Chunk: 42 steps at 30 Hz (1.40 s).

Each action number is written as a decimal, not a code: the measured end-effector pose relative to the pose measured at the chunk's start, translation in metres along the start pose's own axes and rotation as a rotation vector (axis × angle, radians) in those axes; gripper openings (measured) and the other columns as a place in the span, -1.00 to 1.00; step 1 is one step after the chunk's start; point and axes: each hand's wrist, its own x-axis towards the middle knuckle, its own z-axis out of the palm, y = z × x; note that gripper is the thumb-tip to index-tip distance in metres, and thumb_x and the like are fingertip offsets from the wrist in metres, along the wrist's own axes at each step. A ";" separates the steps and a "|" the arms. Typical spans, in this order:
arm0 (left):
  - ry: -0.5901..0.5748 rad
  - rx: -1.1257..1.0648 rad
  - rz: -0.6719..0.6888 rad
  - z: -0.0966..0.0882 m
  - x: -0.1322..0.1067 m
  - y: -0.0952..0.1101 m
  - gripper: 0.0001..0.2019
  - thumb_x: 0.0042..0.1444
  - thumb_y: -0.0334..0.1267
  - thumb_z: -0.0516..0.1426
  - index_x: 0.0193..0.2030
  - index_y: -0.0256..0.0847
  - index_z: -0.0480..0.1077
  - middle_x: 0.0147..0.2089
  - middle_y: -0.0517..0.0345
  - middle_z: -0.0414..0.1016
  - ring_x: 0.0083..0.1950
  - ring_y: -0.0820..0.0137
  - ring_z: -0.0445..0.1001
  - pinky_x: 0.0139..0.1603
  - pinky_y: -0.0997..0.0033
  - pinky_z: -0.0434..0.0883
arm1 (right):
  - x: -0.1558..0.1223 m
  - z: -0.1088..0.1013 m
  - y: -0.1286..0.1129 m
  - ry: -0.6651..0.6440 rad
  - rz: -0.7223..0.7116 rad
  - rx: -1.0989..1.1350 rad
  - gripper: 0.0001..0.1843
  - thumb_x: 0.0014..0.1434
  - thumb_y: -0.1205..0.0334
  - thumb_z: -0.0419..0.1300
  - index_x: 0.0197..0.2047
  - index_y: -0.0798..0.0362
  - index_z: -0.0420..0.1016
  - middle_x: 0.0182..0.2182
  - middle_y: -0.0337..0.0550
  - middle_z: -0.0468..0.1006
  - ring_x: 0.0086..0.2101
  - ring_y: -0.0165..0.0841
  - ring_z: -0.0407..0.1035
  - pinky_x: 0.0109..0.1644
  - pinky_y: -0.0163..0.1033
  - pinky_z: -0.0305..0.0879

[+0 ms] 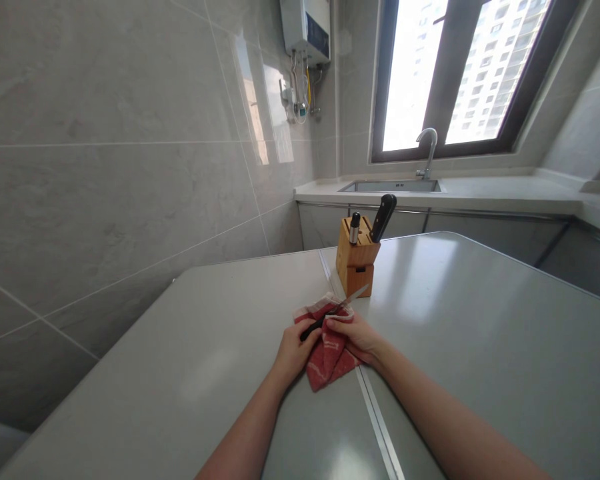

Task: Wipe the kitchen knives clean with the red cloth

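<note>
My left hand (296, 348) is closed around the black handle of a knife (312, 328), whose blade points up and to the right. A red and white cloth (330, 352) is gripped in my right hand (356, 337), folded about the blade near the handle. The blade's tip sticks out beyond the cloth, in front of a wooden knife block (361, 255). Part of the blade is hidden by the cloth. In the block stand a large black-handled knife (383, 217) and a tool with a black and silver handle (355, 228).
The block stands on a pale table (220, 373) with a metal seam (375, 413) down its middle. A tiled wall (130, 200) runs along the left. Behind the table are a white counter (505, 187), a sink (393, 187) and a faucet (430, 150) under a window.
</note>
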 end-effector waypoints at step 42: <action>0.026 -0.022 0.042 0.000 0.000 0.001 -0.76 0.16 -0.24 0.07 -0.12 -0.24 0.49 -0.14 0.07 0.57 -0.13 0.31 0.49 -0.06 0.36 0.37 | 0.001 0.000 0.000 0.015 -0.036 0.006 -0.65 -0.17 0.35 0.40 -0.24 0.09 0.48 -0.31 -0.15 0.61 -0.31 -0.35 0.50 -0.11 -0.21 0.38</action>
